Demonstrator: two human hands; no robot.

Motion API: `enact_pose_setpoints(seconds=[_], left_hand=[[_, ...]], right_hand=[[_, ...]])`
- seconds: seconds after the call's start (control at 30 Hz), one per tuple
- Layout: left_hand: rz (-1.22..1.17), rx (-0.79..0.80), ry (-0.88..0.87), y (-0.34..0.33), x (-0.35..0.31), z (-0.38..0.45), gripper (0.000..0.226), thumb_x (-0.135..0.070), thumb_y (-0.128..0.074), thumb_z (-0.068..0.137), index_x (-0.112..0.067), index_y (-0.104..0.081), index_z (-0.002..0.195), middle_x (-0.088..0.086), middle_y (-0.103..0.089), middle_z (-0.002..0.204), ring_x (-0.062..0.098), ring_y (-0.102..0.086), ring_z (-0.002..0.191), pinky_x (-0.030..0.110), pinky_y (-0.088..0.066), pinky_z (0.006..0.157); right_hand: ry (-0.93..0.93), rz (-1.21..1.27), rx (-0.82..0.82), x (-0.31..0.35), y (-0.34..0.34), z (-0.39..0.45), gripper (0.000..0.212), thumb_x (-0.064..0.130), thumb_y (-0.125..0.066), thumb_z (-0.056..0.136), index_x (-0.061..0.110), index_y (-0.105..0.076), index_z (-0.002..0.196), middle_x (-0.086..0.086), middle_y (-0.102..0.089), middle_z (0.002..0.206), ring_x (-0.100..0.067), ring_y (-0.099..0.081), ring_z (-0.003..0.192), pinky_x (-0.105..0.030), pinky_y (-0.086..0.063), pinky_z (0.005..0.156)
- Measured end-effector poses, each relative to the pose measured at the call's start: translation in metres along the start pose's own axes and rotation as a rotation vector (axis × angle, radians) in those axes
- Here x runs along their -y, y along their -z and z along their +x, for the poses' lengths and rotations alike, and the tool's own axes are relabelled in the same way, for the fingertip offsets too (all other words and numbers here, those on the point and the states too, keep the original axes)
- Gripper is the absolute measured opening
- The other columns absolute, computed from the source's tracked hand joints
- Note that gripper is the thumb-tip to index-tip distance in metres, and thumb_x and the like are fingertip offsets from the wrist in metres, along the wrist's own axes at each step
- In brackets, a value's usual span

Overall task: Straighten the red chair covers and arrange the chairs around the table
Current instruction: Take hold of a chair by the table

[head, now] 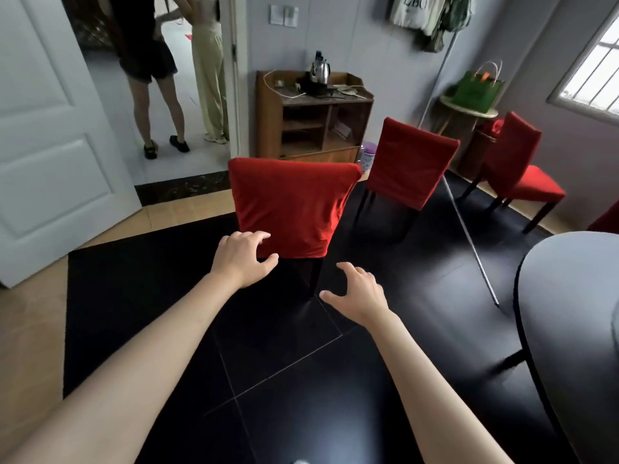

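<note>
A chair with a wrinkled red cover stands in front of me, its back towards me. My left hand is at the cover's lower left corner, fingers spread and loosely bent, holding nothing. My right hand hovers open below the cover's lower right corner, apart from it. A second red-covered chair stands behind and to the right. A third red chair is by the far right wall. The grey round table fills the right edge.
A wooden cabinet with a kettle stands against the back wall. Two people stand in the open doorway at the back left. A thin white pole leans across the dark floor. A small round side table holds a green bag.
</note>
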State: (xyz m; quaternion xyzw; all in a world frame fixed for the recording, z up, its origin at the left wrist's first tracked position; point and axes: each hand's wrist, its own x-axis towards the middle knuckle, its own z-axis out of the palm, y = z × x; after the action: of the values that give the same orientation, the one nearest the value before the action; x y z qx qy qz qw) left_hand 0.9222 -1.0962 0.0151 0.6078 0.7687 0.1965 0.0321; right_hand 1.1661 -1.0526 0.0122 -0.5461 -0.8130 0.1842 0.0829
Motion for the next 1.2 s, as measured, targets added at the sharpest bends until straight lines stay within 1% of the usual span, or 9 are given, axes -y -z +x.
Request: enact_pose_setpoints(seconds=[0.07,0.17,0.27,0.4,0.57,0.77,0.93,1.07,1.2], left_hand=[[0.021,0.032,0.019,-0.003,0.0,0.035,0.056,-0.054,-0.054,0.086,-0.023,-0.053,0.133,0.0,-0.06,0.129,0.022,-0.05,0.122,0.039,-0.035,0.103],[0.016,0.035,0.041,-0.009,0.005,0.08,0.06,-0.056,-0.055,0.085,-0.024,-0.051,0.136,0.001,-0.05,0.142,0.021,-0.04,0.133,0.04,-0.03,0.109],[0.007,0.067,0.068,-0.017,0.013,0.112,0.064,-0.058,-0.056,0.084,-0.026,-0.047,0.14,0.001,-0.041,0.149,0.021,-0.03,0.14,0.041,-0.024,0.114],[0.021,0.085,0.094,-0.021,0.033,0.158,0.068,-0.06,-0.055,0.085,-0.027,-0.042,0.143,0.002,-0.034,0.153,0.022,-0.022,0.144,0.042,-0.019,0.115],[0.037,0.057,0.066,-0.018,0.065,0.231,0.068,-0.059,-0.055,0.085,-0.027,-0.041,0.144,0.003,-0.034,0.153,0.023,-0.024,0.143,0.043,-0.02,0.116],[0.01,0.021,0.034,-0.029,0.091,0.307,0.064,-0.058,-0.057,0.084,-0.028,-0.047,0.14,0.003,-0.041,0.149,0.022,-0.03,0.14,0.044,-0.022,0.115],[0.002,0.097,0.054,-0.055,0.095,0.348,0.065,-0.061,-0.055,0.084,-0.029,-0.046,0.14,0.001,-0.042,0.148,0.021,-0.032,0.139,0.044,-0.021,0.115],[-0.019,0.145,0.075,-0.072,0.094,0.382,0.066,-0.065,-0.052,0.083,-0.028,-0.049,0.138,-0.001,-0.052,0.141,0.02,-0.045,0.13,0.044,-0.03,0.111],[0.073,0.214,0.088,-0.089,0.091,0.401,0.069,-0.072,-0.044,0.081,-0.032,-0.048,0.137,-0.004,-0.057,0.135,0.019,-0.05,0.125,0.044,-0.028,0.109]], right_hand=[[0.028,0.003,-0.006,-0.005,0.009,0.044,0.076,0.057,-0.064,0.08,0.025,-0.036,0.143,-0.001,-0.05,0.137,-0.027,-0.043,0.126,-0.044,-0.039,0.102],[0.108,-0.013,-0.013,-0.006,0.019,0.105,0.08,0.058,-0.065,0.079,0.025,-0.034,0.146,-0.001,-0.039,0.148,-0.027,-0.036,0.134,-0.047,-0.034,0.107],[0.157,-0.074,0.006,-0.002,0.023,0.159,0.086,0.062,-0.065,0.077,0.027,-0.03,0.148,-0.003,-0.026,0.156,-0.028,-0.023,0.142,-0.055,-0.023,0.113],[0.21,-0.156,0.009,0.009,0.022,0.228,0.092,0.07,-0.06,0.076,0.03,-0.023,0.151,-0.002,-0.015,0.16,-0.029,-0.008,0.147,-0.061,-0.01,0.113],[0.206,-0.253,0.019,0.022,0.018,0.306,0.093,0.076,-0.049,0.078,0.033,-0.014,0.153,-0.002,-0.011,0.161,-0.031,-0.006,0.147,-0.06,-0.008,0.113],[0.174,-0.29,0.036,0.032,0.01,0.377,0.094,0.075,-0.05,0.079,0.032,-0.012,0.153,-0.003,-0.011,0.161,-0.031,-0.005,0.148,-0.061,-0.009,0.114],[0.161,-0.312,0.071,0.028,0.005,0.417,0.094,0.074,-0.051,0.079,0.031,-0.011,0.153,-0.003,-0.013,0.161,-0.032,-0.006,0.147,-0.061,-0.009,0.113],[0.153,-0.362,0.128,0.014,0.008,0.452,0.094,0.073,-0.051,0.079,0.031,-0.011,0.153,-0.003,-0.015,0.16,-0.031,-0.008,0.147,-0.058,-0.012,0.114],[0.172,-0.399,0.159,0.0,0.008,0.48,0.093,0.076,-0.048,0.079,0.031,-0.015,0.153,-0.004,-0.026,0.157,-0.03,-0.017,0.145,-0.055,-0.015,0.114]])
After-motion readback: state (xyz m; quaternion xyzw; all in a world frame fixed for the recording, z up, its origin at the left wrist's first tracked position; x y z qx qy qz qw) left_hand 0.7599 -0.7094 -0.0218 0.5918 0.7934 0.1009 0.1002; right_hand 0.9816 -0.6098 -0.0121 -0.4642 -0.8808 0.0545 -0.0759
